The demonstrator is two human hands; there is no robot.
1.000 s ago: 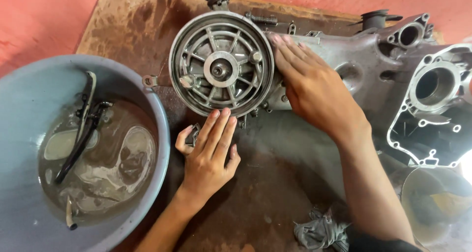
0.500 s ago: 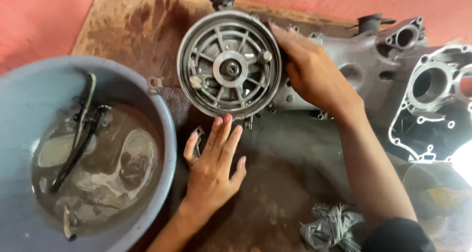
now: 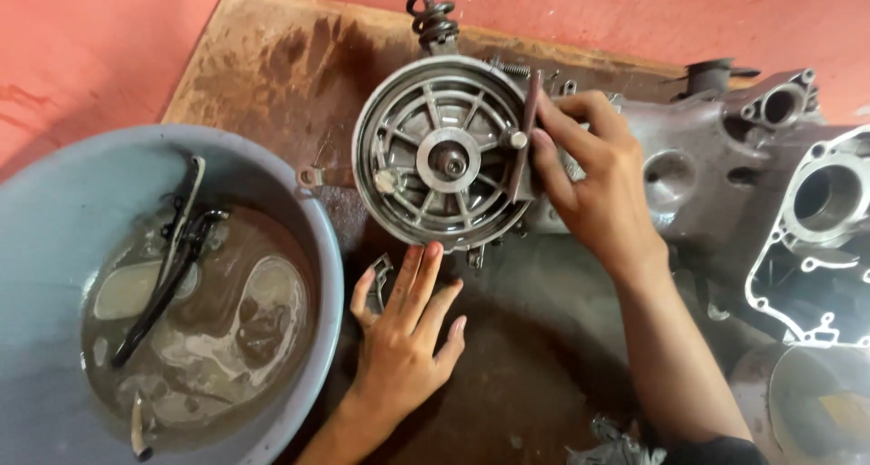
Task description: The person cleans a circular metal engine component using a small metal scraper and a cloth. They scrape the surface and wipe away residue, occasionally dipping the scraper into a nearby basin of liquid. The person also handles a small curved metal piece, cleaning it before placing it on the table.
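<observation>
I see my right hand [image 3: 594, 179] at about two o'clock from the middle of the view, fingers curled narrow around a thin dark bar [image 3: 525, 139] that stands nearly upright across the right edge of a round metal drum [image 3: 444, 152]. The thumb presses the bar from the right, just beside a small bolt head on the drum's face. The drum, ribbed like a wheel with a hub in its centre, sits at twelve o'clock and is joined to a grey engine case [image 3: 689, 175] that runs off toward three o'clock. A coiled spring [image 3: 430, 10] rises above the drum's top edge.

My left hand [image 3: 403, 329] lies at six o'clock, flat and spread wide on the stained wooden board [image 3: 263, 75], holding nothing. Its fingertips reach up to the drum's lower rim, though I cannot tell whether they touch it. A small metal piece [image 3: 381, 275] lies just beside its thumb.

At nine o'clock stands a grey plastic basin [image 3: 317, 238] of murky liquid with a dark bent lever [image 3: 172, 256] lying in it. A crumpled rag [image 3: 616, 447] shows at five o'clock.
</observation>
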